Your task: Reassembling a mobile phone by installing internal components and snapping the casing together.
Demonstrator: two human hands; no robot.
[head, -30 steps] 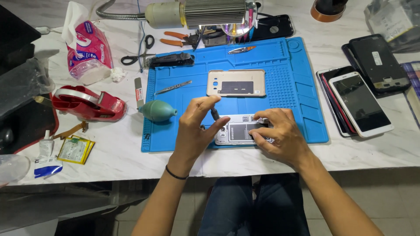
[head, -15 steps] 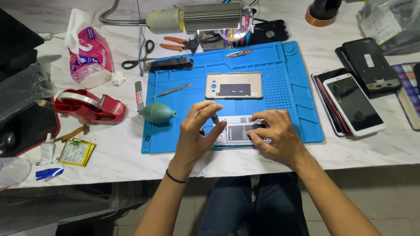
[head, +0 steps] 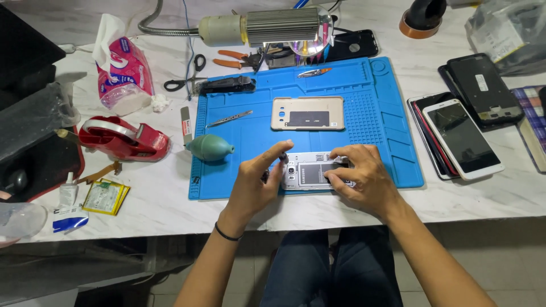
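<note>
Left hand (head: 254,189) half curled, thumb and forefinger pinched on a small dark tool (head: 282,156) (too small to tell its kind), tip down at the nine o'clock end of the opened phone (head: 311,170). Right hand (head: 359,179) loosely spread, fingertips pressing the phone's three o'clock end, gripping nothing else. Phone flat, back up, at the six o'clock edge of the blue mat (head: 392,131). At twelve o'clock from it, a gold back cover (head: 307,113); at ten o'clock, tweezers (head: 228,119); at nine o'clock, a green rubber blower (head: 208,148) across the mat's rim. Farther at nine o'clock, a red tape dispenser (head: 122,138); at three o'clock, stacked phones (head: 462,136) off the mat.
</note>
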